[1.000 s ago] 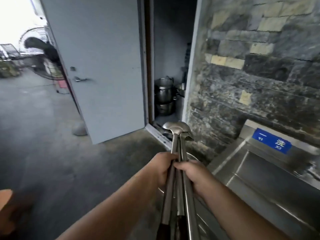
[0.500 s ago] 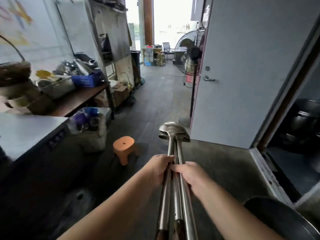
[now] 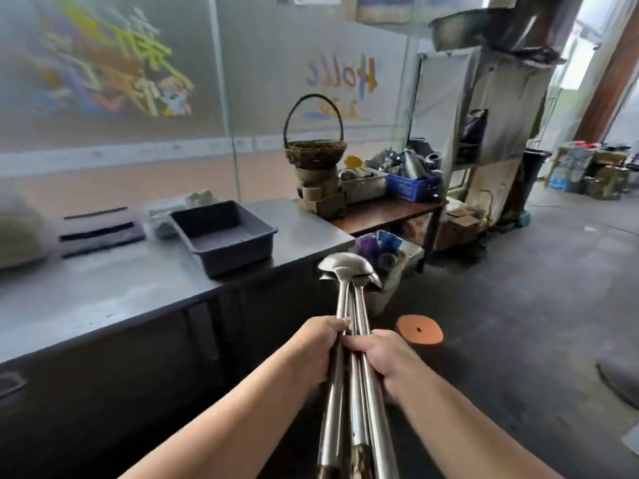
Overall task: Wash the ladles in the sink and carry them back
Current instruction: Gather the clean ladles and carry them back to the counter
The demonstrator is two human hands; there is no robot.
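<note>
Steel bench [image 3: 114, 288] runs along the left, with a grey tub [image 3: 224, 236] on it and an orange stool [image 3: 419, 329] on the floor beyond. Long ladles [image 3: 349, 271] are held out in front, bunched together. The handles are gripped tight by the left hand [image 3: 320, 347] and the right hand [image 3: 383, 357]. The carrying-back step seems to be in hand. Next, a place to set them down is needed, maybe the bench.

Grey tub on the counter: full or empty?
Empty. The grey tub on the steel counter shows only its bare floor.
</note>
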